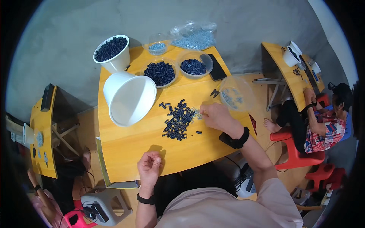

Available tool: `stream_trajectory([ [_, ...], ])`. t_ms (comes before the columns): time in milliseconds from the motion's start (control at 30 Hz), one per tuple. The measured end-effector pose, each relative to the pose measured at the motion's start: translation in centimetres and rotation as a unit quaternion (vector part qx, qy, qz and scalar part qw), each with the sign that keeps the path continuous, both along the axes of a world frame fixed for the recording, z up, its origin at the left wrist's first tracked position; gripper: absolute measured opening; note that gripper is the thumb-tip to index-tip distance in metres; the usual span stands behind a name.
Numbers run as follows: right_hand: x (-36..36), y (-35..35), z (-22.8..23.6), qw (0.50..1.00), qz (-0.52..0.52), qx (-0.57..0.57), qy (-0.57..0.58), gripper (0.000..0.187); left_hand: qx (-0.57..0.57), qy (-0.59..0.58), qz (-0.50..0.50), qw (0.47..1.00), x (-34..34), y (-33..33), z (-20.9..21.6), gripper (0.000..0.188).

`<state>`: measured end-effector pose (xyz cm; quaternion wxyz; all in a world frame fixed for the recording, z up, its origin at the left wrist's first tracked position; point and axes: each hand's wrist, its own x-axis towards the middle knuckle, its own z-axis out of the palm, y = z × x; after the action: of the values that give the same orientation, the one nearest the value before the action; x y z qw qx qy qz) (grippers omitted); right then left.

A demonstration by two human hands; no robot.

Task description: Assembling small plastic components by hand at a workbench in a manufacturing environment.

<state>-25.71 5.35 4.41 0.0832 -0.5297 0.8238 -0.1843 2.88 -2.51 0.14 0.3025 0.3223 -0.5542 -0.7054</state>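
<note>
My right hand [218,116] is over the right half of the yellow table [133,152]. Its fingers are pinched at the edge of a small pile of silvery metal pieces [196,114]; what sits between the fingertips is hidden. Just left of it lies a loose heap of short black cylindrical pieces [178,121], with a single one [199,132] apart from the rest. My left hand [149,167] hovers by the near edge of the table, thumb against curled fingers. Anything in that closed hand is too small to make out.
A white bucket [133,100] lies tipped beside the heap; another white bucket [123,60] holds black pieces. Behind are clear bowls [159,86], a bag of metal pieces [195,38] and a phone [216,67]. A clear lid [237,93] is at right. People [327,125] work at side tables.
</note>
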Motion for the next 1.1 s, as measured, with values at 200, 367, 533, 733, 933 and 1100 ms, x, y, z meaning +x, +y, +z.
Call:
stream_trajectory([
  [200, 0.0, 0.5, -0.1, 0.999, -0.011, 0.014, -0.041, 0.004, -0.006, -0.006, 0.001, 1.0, -0.2, 0.0, -0.3, 0.008],
  [367, 0.1, 0.6, -0.7, 0.999, -0.001, 0.017, -0.03, 0.005, -0.005, -0.016, 0.005, 1.0, -0.1, 0.2, -0.3, 0.008],
  [533, 0.8, 1.0, -0.3, 0.999, 0.019, 0.011, -0.03, 0.006, -0.025, -0.025, 0.014, 0.999, -0.2, 0.0, -0.6, 0.009],
  [733, 3.0, 2.7, 1.7, 0.992, 0.049, 0.091, -0.076, 0.015, -0.025, -0.022, 0.011, 0.999, -0.4, 0.3, -0.2, 0.007],
  [933, 3.5, 3.0, 1.0, 0.995, 0.042, 0.061, -0.068, 0.023, 0.04, -0.013, 0.026, 0.999, -0.4, 0.6, 1.4, 0.009],
  [1100, 4.4, 2.6, -0.7, 0.998, 0.042, 0.037, -0.041, 0.018, 0.096, 0.045, 0.014, 0.994, -0.5, 2.4, 3.2, 0.013],
])
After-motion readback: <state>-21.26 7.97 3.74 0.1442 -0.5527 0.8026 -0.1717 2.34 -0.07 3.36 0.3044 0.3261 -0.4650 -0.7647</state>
